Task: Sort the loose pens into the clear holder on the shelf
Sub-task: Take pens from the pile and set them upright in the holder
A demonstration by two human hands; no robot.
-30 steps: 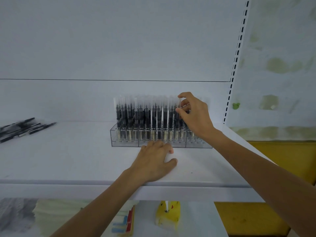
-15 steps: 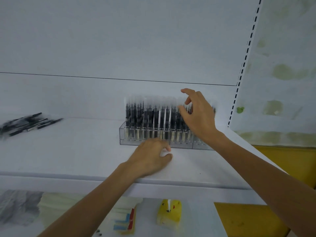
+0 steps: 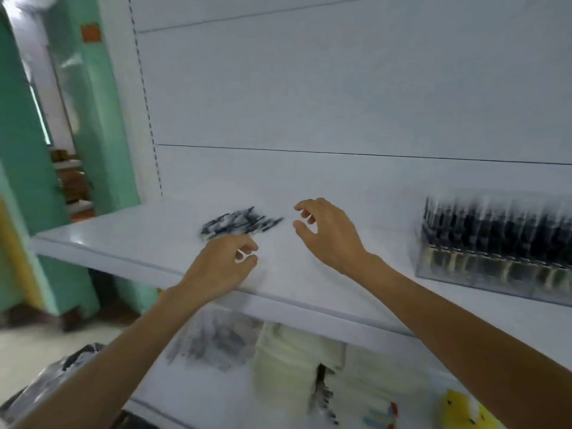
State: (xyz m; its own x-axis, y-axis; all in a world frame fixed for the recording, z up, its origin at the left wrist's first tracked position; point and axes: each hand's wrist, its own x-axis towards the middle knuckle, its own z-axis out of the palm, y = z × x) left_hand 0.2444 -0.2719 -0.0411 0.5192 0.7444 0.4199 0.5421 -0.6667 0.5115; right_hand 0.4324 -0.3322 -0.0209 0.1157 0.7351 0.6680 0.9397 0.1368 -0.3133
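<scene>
Left hand (image 3: 223, 267) and right hand (image 3: 329, 235), fingers loosely curled and empty, hover beside blurred loose pens (image 3: 238, 224); a hasty grab could roll some off the shelf (image 3: 123, 239).

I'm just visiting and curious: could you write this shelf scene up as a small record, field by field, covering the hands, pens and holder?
Surface: white shelf
Loose pens: blurred pile of black pens lying on the shelf, left of centre
Holder: clear plastic holder at the right, packed with upright dark pens
Left hand: fingers loosely curled, just in front of the pile, nothing visible in it
Right hand: fingers curved and apart, right of the pile, empty
Sorting: pile not yet in the holder
</scene>
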